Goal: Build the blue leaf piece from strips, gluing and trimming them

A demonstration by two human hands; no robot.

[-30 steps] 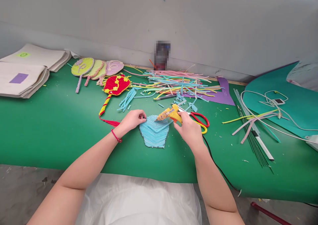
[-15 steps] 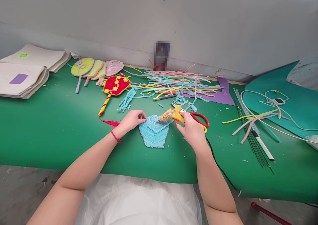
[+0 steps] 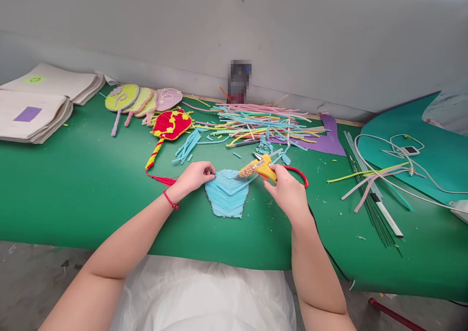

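A light-blue panel (image 3: 227, 202), covered with pipe cleaners laid in V-shaped rows, lies flat on the table in front of me. At its upper left edge, my left hand (image 3: 199, 175) pinches the rim with thumb and fingers closed. My right hand (image 3: 288, 187) grips a yellow hot glue gun (image 3: 266, 169) by its handle. The gun's glue-crusted nozzle points left, over the upper right part of the panel; whether the tip touches cannot be told. Beyond the gun lie red-handled scissors (image 3: 300, 174), partly covered by it and my hand.
Behind the panel spreads a pile of coloured pipe cleaners (image 3: 256, 121). To the left are a red-and-yellow fan (image 3: 171, 125), several paler fans (image 3: 122, 97) and paper stacks (image 3: 36, 119). Wires (image 3: 376, 219) and a white cable (image 3: 369, 167) lie right. The gun's black cord (image 3: 331, 258) runs off the front edge.
My right hand has shifted slightly right with the glue gun, drawing the nozzle toward the panel's upper right edge. My left hand and the panel have stayed nearly still.
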